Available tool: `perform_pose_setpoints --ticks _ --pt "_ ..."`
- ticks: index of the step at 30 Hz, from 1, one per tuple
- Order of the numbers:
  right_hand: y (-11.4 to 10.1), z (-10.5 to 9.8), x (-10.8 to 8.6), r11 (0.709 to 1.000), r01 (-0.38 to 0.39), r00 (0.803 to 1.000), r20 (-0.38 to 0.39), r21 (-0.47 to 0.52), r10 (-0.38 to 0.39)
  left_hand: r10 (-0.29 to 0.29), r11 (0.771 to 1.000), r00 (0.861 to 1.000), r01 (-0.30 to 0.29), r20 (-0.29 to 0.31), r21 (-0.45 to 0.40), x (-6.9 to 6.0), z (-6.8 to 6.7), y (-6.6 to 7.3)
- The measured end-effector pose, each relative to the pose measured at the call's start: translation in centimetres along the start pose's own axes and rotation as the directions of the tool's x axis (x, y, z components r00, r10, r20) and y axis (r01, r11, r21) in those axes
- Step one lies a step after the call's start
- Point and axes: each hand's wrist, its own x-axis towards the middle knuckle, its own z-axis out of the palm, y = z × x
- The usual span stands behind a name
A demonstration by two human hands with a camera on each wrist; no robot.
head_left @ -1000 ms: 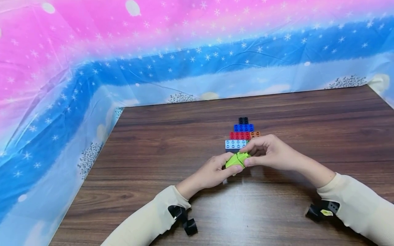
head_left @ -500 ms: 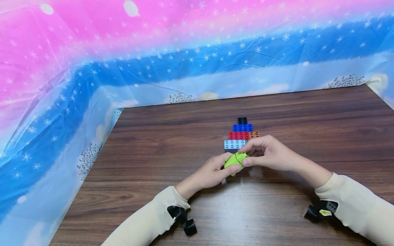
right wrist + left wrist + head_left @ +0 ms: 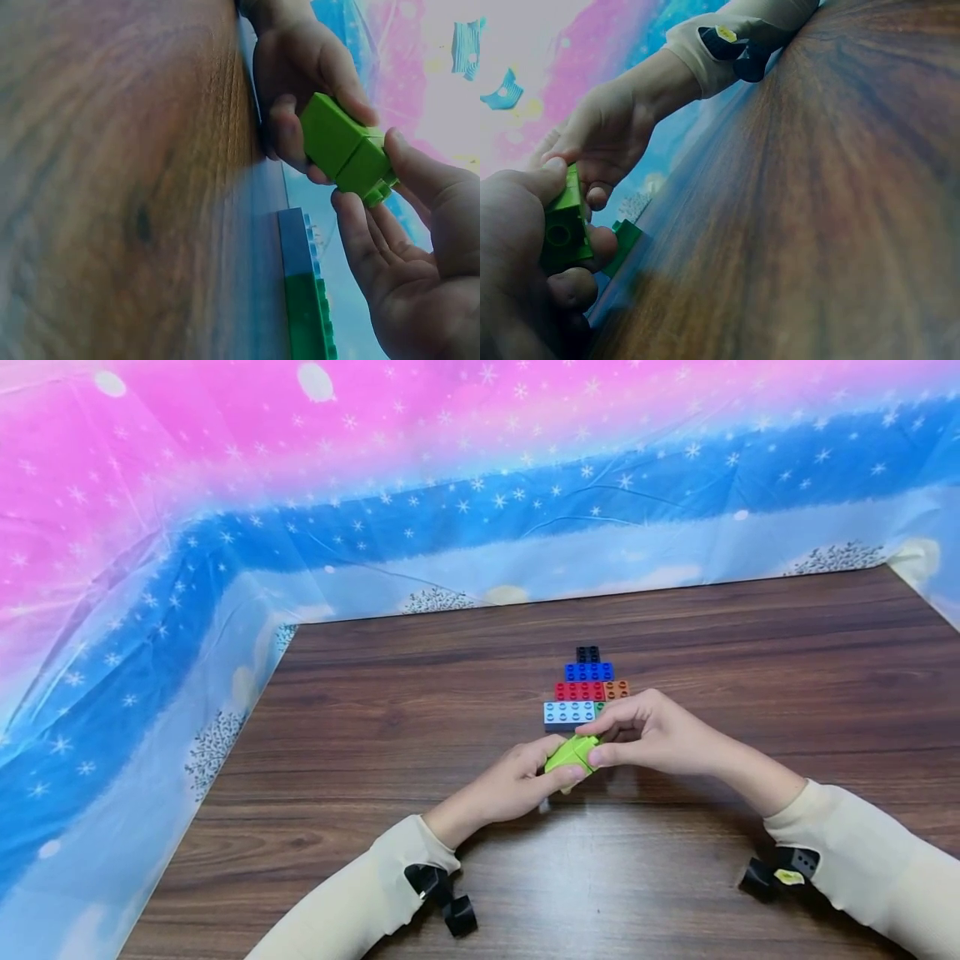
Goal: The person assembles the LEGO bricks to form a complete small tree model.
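My left hand grips a lime-green building brick between thumb and fingers. With thumb and fingertips, my right hand pinches a second lime-green brick that has studs on its outer end. The two bricks meet end to end, with a thin seam between them in the right wrist view. Both are held above the table, just in front of the laid-out bricks. In the left wrist view, a round hollow shows on the underside of the green brick, and my left fingers hide part of it.
On the wooden table, stepped rows run away from me: a light blue brick beside a partly hidden green brick, a red brick beside an orange brick, a blue brick and a black brick. A patterned cloth hangs behind.
The dark gap between the two lime-green bricks has narrowed to a thin line as my hands bring them together. Otherwise the hands barely move; the whole view shifts slightly.
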Motion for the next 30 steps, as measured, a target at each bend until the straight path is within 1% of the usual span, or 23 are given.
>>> perform_pose_setpoints --ticks 3,5,7,13,18,21,24,26,27,29,30 --pt "0.2 0.1 0.1 0.999 0.015 1.000 -0.012 0.037 -0.015 0.005 0.998 1.000 -0.006 -0.014 -0.061 0.0 0.1 0.0" --pt "0.4 0.2 0.1 0.999 0.025 0.999 -0.024 0.042 -0.025 0.006 0.997 1.000 -0.008 -0.018 -0.075 0.0 0.1 0.0" --pt "0.4 0.3 0.1 0.999 0.032 0.999 -0.025 0.034 -0.031 0.004 0.998 1.000 -0.005 -0.020 -0.066 0.0 0.1 0.1" --pt "0.4 0.2 0.0 1.000 0.008 1.000 0.004 0.022 -0.008 -0.016 1.000 1.000 0.015 -0.013 -0.005 -0.1 0.0 0.1" --pt "0.6 0.3 0.0 0.999 0.004 1.000 0.007 0.053 -0.005 -0.012 0.999 1.000 0.012 -0.008 -0.032 -0.1 0.0 0.1" --pt "0.5 0.5 -0.1 0.999 0.009 1.000 0.003 0.039 -0.009 -0.016 0.999 1.000 0.015 -0.012 -0.043 -0.1 0.1 0.0" --pt "0.3 0.6 -0.1 1.000 0.017 1.000 0.004 -0.017 -0.017 -0.030 0.997 0.999 0.029 -0.014 -0.067 -0.1 0.2 0.0" --pt "0.0 0.3 0.1 0.996 0.036 0.999 0.007 -0.083 -0.035 -0.040 0.993 0.999 0.038 -0.015 -0.111 0.0 0.2 0.1" --pt "-0.2 0.1 0.3 0.992 0.043 0.999 0.001 -0.123 -0.043 -0.043 0.988 0.999 0.040 -0.020 -0.149 0.1 0.2 0.2" --pt "-0.5 -0.6 0.9 0.971 0.066 0.996 -0.044 -0.229 -0.078 -0.050 0.974 0.998 0.040 -0.040 -0.225 0.4 0.1 0.3" --pt "-0.6 -0.9 1.4 0.953 0.072 0.992 -0.076 -0.293 -0.098 -0.055 0.967 0.997 0.041 -0.052 -0.252 0.5 0.1 0.3"
